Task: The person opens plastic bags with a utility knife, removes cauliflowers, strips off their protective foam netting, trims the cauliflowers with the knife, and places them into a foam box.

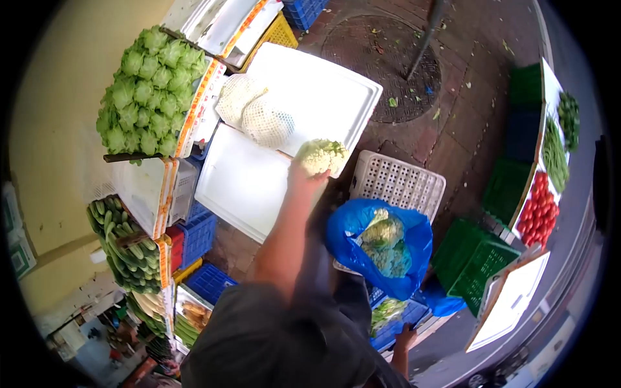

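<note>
My left hand (310,171) reaches forward over white foam trays and is closed round a cauliflower (323,157) with short green leaves. Two pale heads in white foam netting (268,121) lie on the trays to its left. A blue plastic bag (339,233) stands open to the right of my left arm, with several cauliflowers (383,233) inside. My right hand (405,337) is low at the right, beside a blue crate (388,333) with leafy greens. Its fingers look closed round something dark, too small to make out.
Lettuce (152,90) and cucumbers (126,239) fill stands on the left. A white perforated crate (398,181) is behind the bag. At right are green crates (469,265), tomatoes (538,210) and green beans (555,152). A metal pole (427,42) stands on a round manhole cover.
</note>
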Motion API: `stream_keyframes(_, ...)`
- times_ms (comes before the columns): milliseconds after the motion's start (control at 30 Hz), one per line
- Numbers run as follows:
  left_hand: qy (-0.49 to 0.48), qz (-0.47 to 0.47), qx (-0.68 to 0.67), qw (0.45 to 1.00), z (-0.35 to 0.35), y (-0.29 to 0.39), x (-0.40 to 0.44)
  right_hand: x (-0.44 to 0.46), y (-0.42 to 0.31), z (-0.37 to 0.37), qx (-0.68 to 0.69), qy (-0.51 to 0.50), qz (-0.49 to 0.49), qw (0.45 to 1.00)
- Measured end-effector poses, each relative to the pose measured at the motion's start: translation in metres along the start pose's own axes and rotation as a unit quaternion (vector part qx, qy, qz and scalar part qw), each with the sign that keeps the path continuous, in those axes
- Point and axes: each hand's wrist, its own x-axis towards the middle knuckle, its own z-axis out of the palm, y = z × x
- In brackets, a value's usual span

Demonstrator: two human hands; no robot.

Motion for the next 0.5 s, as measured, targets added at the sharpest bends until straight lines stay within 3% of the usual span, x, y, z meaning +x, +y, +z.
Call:
stream_keyframes(67,0.05,0.018,0.043,0.998,-0.023,0.007,0.031,0.021,0.026,-0.004,-0.196,0.017,-0.256,0.947)
stream_keyframes(167,0.152,-0.028,-0.017,0.988,-0.038,0.022,0.063,0.029,0.017,-0.015,-0.295,0.045,-0.372,0.879)
stream_keyframes(233,0.204,-0.054,-0.074,0.975,-0.042,0.034,0.082,0.02,-0.013,-0.018,-0.172,0.0,-0.276,0.946)
stream_keyframes(333,0.264,-0.078,-0.137,0.952,-0.05,0.055,0.105,0.022,-0.042,-0.016,-0.178,0.002,-0.313,0.933)
stream_keyframes(400,0.283,-0.087,-0.163,0.941,-0.056,0.069,0.119,0.029,-0.053,-0.02,-0.413,0.026,-0.405,0.815)
stream_keyframes(500,0.291,-0.102,-0.203,0.93,-0.065,0.081,0.136,0.035,-0.075,-0.019,-0.4,0.026,-0.421,0.813)
